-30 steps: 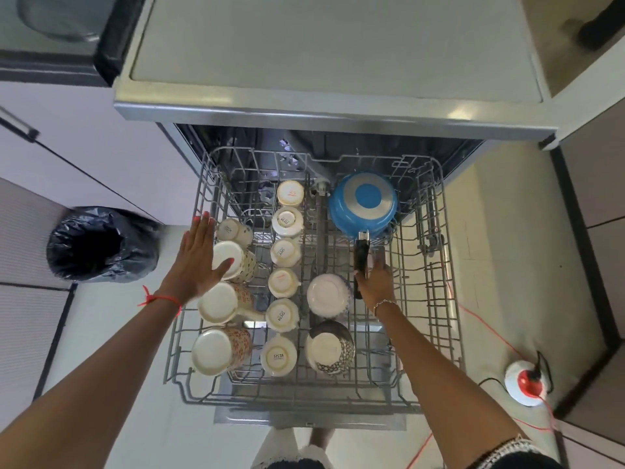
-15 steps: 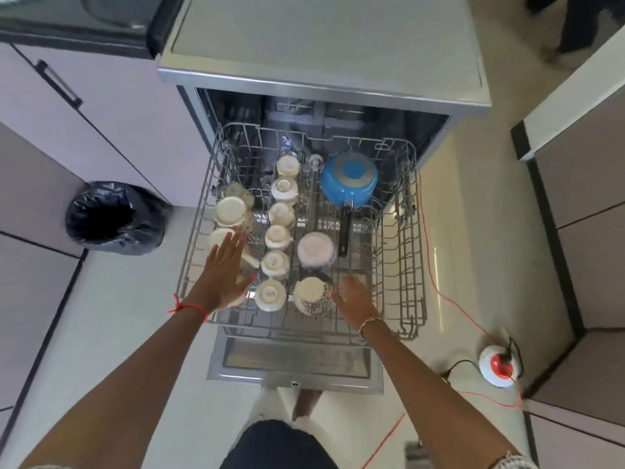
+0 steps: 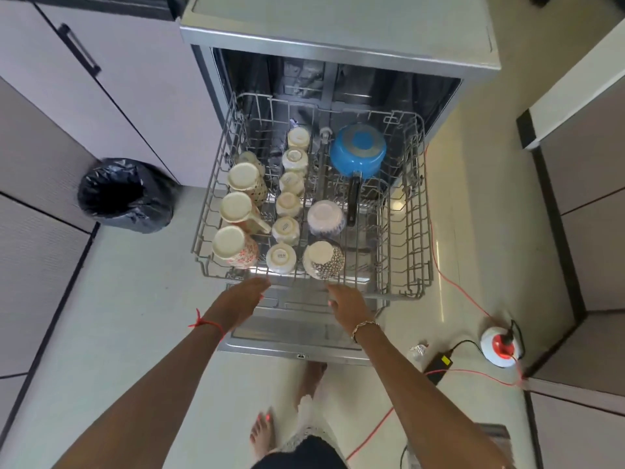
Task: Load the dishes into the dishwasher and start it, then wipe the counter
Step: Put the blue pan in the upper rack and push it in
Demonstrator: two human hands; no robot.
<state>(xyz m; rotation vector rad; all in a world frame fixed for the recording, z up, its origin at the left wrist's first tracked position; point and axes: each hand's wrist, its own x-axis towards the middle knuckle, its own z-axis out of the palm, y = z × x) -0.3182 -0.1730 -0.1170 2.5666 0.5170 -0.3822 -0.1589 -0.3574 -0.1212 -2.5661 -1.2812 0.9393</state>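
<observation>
The dishwasher (image 3: 338,35) stands open with its wire rack (image 3: 411,231) pulled out over the lowered door (image 3: 291,336). Upside-down mugs (image 3: 236,208), small cups (image 3: 287,204) and two bowls (image 3: 324,218) fill the rack's left and middle. A blue saucepan (image 3: 358,147) lies at the back with its black handle pointing toward me. My left hand (image 3: 241,299) and my right hand (image 3: 345,304) hover side by side at the rack's front edge, fingers extended, holding nothing. Whether the fingertips touch the wire I cannot tell.
A black-lined bin (image 3: 125,194) stands on the floor at the left. A red cable (image 3: 449,282) runs along the right to a red-and-white socket reel (image 3: 499,346), beside a black adapter (image 3: 439,365). Cabinets flank both sides. My bare feet are below the door.
Both hands have drawn back from over the dishes to the rack's front edge; the right hand has left the saucepan handle. The camera has pulled away and the whole door shows.
</observation>
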